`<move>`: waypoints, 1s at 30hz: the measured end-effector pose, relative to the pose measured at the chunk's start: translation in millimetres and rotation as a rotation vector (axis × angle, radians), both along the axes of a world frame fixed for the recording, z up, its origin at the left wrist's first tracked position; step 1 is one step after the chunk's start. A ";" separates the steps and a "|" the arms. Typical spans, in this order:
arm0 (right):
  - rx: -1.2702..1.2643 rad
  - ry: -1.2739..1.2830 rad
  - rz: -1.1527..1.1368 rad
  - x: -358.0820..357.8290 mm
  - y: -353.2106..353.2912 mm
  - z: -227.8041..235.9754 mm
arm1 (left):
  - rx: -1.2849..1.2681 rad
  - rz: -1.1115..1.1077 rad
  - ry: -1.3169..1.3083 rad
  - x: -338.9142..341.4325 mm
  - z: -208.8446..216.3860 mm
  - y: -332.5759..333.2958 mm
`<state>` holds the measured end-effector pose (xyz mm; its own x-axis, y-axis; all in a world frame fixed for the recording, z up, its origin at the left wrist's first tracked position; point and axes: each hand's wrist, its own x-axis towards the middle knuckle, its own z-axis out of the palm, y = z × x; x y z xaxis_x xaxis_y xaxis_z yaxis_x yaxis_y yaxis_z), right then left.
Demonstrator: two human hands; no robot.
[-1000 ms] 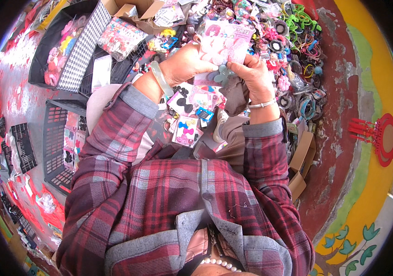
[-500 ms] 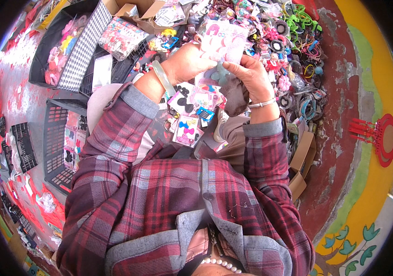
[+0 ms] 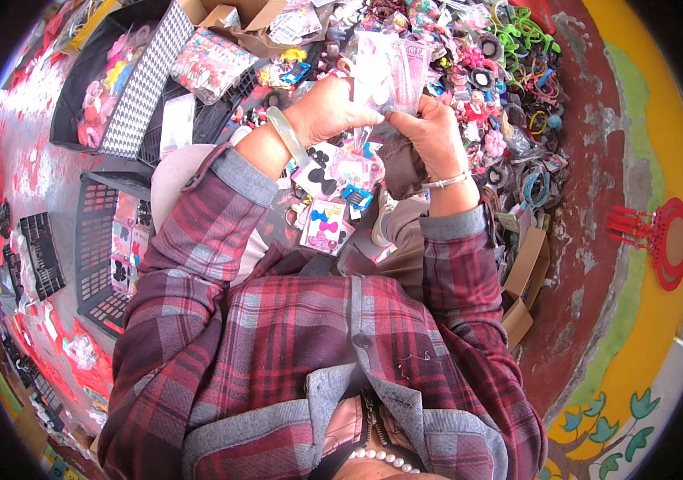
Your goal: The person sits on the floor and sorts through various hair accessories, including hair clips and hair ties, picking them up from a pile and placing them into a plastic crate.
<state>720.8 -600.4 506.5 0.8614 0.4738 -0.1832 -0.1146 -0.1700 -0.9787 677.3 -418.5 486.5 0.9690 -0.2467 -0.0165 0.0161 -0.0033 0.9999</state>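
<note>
Both hands hold up a clear plastic packet of pink hair accessories [image 3: 393, 72] in front of me. My left hand [image 3: 329, 108], with a pale green bangle on its wrist, grips the packet's left side. My right hand [image 3: 433, 132], wearing a thin silver bracelet, pinches its lower right edge. Below the hands, several cards of bow hair clips [image 3: 333, 196] in black, pink and blue lie on my lap. My sleeves are red and grey plaid.
A heap of colourful hair bands and clips [image 3: 509, 88] spreads at the upper right. Black plastic crates [image 3: 101, 240] stand at the left, a houndstooth-lined box [image 3: 137, 88] at the upper left. Cardboard boxes [image 3: 525, 272] sit by my right elbow, on a red floor [image 3: 597, 200].
Both hands have shifted slightly with the packet, turning it a little between the fingers. The cards on my lap have not moved.
</note>
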 end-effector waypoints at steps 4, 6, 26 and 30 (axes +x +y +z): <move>0.057 0.033 -0.002 -1.2 0.1 1.9 | 0.002 0.025 0.036 2.7 -8.2 -1.4; 0.082 0.061 -0.011 -2.0 0.4 3.7 | 0.008 0.031 0.042 3.2 -10.6 -1.4; 0.194 0.177 0.041 6.4 -12.1 10.0 | -0.195 -0.003 0.083 -5.6 8.5 -1.4; 0.224 0.199 0.037 5.9 -11.8 9.9 | -0.192 -0.016 0.034 -4.1 1.3 -2.9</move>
